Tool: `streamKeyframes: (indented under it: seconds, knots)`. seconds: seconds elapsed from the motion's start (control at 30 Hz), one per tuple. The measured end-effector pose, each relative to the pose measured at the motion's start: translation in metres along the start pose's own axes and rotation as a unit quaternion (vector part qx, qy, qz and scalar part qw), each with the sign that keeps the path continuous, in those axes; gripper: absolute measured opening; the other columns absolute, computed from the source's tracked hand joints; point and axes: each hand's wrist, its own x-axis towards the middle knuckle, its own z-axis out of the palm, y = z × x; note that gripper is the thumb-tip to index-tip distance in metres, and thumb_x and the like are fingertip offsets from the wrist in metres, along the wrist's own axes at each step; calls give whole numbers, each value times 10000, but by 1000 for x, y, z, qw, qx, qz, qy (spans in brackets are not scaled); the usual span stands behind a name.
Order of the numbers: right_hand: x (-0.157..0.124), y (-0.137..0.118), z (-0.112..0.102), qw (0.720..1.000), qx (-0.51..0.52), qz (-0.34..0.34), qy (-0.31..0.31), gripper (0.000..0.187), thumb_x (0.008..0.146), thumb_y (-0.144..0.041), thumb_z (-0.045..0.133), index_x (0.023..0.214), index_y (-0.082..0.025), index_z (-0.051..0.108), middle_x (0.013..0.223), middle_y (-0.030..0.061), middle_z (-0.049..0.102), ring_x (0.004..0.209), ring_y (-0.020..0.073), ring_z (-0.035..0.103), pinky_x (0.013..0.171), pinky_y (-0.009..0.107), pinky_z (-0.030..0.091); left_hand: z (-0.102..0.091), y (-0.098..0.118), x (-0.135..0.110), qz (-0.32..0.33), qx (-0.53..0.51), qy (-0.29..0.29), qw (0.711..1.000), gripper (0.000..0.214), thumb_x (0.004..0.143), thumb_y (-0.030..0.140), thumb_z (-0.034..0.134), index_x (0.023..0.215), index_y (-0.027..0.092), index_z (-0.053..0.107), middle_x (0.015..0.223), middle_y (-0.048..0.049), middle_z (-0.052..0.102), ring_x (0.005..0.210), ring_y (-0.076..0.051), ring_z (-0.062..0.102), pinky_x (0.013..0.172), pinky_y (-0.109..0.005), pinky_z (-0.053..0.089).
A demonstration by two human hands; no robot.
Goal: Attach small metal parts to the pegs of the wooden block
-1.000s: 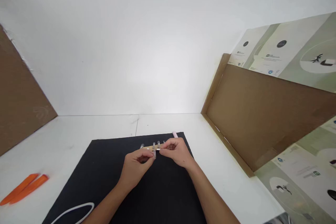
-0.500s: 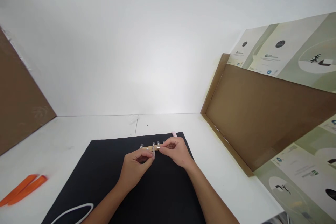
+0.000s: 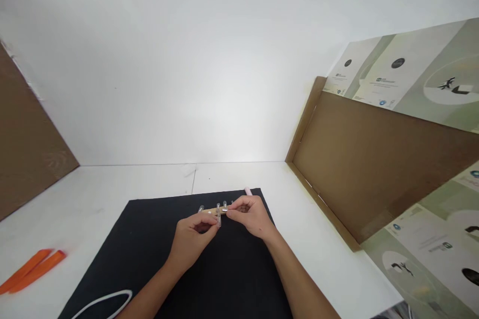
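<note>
- Hands, two, both mine to read from afar: the left hand (image 3: 191, 240) and the right hand (image 3: 251, 217) meet in a narrow pinch, fingertips closed on the same small assembly, close together above the mat.
- Held item, one: a tan wooden strip (image 3: 210, 211), lying crosswise between the fingertips, just above the mat. I count about four clear plastic clips along it; the clear clip (image 3: 219, 218) at the left fingertips stands most plainly, and the fingers partly hide the others, so I cannot fix the count.
- Pink stick, one: only the pink stick's end (image 3: 247, 191) shows, at the far edge of the mat, just beyond the right hand.
- Black cloth mat (image 3: 232, 279), one: it lies under both forearms, with open room before the hands and little beyond the strip.
- White cable loop (image 3: 107, 301), one: near the mat's near left corner, cut off by the frame.
- Orange pry tools (image 3: 32, 271), two: side by side on the white table (image 3: 90, 204), well left of the mat.
- Cardboard panels, two: the left cardboard panel (image 3: 26, 144) and the right cardboard panel (image 3: 374, 159) bound the table's sides.
- Printed posters, two: the upper poster (image 3: 404, 70) and the lower poster (image 3: 430, 254) carry small print, too small for me to read.
</note>
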Motion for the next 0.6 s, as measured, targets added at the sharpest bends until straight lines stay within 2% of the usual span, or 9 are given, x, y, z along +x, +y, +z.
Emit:
streamKeyframes:
  seconds: [0.07,0.17,0.27,0.37,0.5,0.6]
  knots:
    - [-1,-1,-4,1000,-6,5,-15,221,627,-346,834,685,-171,712,606,-1,673,518,108,560,517,244,404,0,1,0,1,0,1,1000,62,731,255,711,705,199,716,779,-22,755,742,-195,727,719,-306,610]
    - [-4,-5,-6,997,-5,15,-78,210,604,-306,850,683,-165,715,579,-11,650,496,96,530,492,233,371,-1,2,1,5,-1,2,1000,68,729,257,711,697,197,715,765,-19,751,719,-188,725,692,-288,611]
    - [-6,-6,-2,994,16,15,-110,198,613,-292,849,707,-166,727,614,-1,669,532,106,559,522,240,394,-1,2,1,7,2,-1,1000,66,730,254,709,701,196,716,762,-19,750,714,-187,725,683,-280,612]
    - [-4,-2,2,997,25,-2,-72,184,643,-303,833,724,-174,730,660,11,694,571,118,588,562,252,420,-1,2,1,6,2,-5,1000,67,734,257,708,707,197,719,774,-23,757,738,-194,730,710,-296,614]
    - [1,6,-1,1000,-15,-26,-3,181,668,-321,817,735,-178,729,655,10,689,564,112,573,557,248,412,0,3,0,3,6,2,1000,75,733,265,707,706,196,720,778,-27,761,744,-201,734,712,-312,618]
    - [1,4,-7,1000,-15,-21,-10,195,661,-329,818,706,-171,715,605,-4,657,520,98,535,511,236,375,0,3,0,4,9,3,1000,75,729,265,708,708,194,721,774,-29,761,734,-201,733,707,-316,620]
